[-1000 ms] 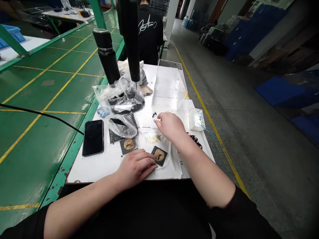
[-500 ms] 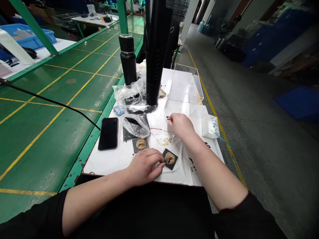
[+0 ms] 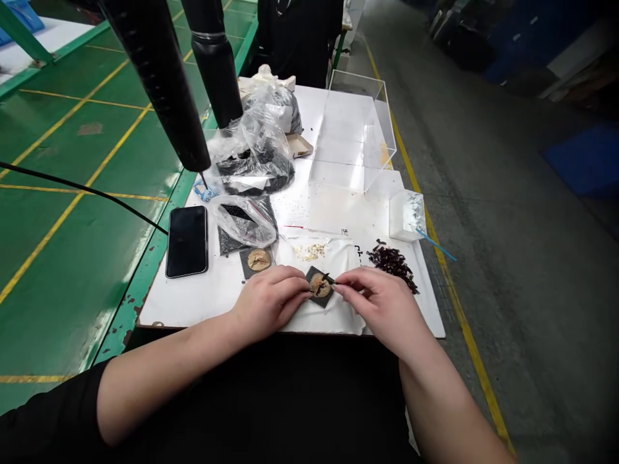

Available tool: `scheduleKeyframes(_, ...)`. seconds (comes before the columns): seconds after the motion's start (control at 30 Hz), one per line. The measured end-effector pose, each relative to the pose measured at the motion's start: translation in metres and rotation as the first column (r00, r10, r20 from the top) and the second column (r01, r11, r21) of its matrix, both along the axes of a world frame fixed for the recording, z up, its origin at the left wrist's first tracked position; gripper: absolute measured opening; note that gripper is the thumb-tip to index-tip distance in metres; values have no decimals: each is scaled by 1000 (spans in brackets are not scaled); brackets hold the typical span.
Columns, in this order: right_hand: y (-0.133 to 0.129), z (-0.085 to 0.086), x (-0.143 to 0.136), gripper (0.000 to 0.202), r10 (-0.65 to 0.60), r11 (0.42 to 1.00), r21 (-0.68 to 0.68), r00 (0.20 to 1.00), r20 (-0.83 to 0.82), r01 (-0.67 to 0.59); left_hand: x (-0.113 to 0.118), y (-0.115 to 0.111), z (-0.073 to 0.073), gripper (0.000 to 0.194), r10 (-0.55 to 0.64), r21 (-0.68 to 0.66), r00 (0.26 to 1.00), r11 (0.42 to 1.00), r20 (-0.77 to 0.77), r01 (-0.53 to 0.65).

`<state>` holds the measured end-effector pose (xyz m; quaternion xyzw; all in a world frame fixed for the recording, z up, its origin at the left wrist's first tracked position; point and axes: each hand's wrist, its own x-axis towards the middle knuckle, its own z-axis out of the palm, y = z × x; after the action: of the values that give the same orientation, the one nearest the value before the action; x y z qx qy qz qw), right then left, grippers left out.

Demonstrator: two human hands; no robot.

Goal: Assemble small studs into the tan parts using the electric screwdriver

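Observation:
My left hand (image 3: 273,296) is closed, thumb and fingers pinched together at the left side of a dark square block (image 3: 320,301). What its fingertips pinch is too small to make out. On the block lies a round tan piece (image 3: 319,284) with small dark parts across it. From the right, my right hand (image 3: 387,303) pinches a small thin dark piece (image 3: 333,282) at the round piece's edge. A second dark block with a tan disc (image 3: 258,259) lies beyond my left hand. Behind the near block, small gold-coloured pieces (image 3: 310,251) are scattered on a white cloth.
A pile of dark shiny bits (image 3: 394,265) lies right. A black phone (image 3: 186,241) and an open plastic bag (image 3: 244,222) lie left. Farther back are a clear box (image 3: 353,129), a white container (image 3: 406,216), a black bottle (image 3: 213,71) and a black post (image 3: 159,84).
My right hand has come back toward me from the middle of the table to the near block, a small dark piece in its fingers. My left hand stays beside the block. The view has shifted.

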<state>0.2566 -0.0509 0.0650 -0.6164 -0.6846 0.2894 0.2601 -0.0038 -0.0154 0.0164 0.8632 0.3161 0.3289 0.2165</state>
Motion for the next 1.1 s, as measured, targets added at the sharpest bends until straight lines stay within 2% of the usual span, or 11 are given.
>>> scheduleKeyframes(0.17,-5,-12,-3,14,61,998,-7,998,9,-61,3,-2,-3,22,49,105,994,994,-95,-39)
scheduleKeyframes(0.5,7,-16,-8,17,98,992,-82,994,55,-93,6,0,-2,25,44,74,987,997,-157,-33)
scheduleKeyframes(0.8,10,-19,-6,17,131,990,-59,989,63,-128,5,0,-5,26,41,98,983,995,-177,-24)
scheduleKeyframes(0.93,10,-18,-7,16,116,992,-66,990,76,-111,6,0,-6,25,50,96,983,995,-179,-34)
scheduleKeyframes(1.1,7,-19,-9,11,56,998,-12,996,67,-55,9,0,-7,24,72,139,982,989,-175,-48)
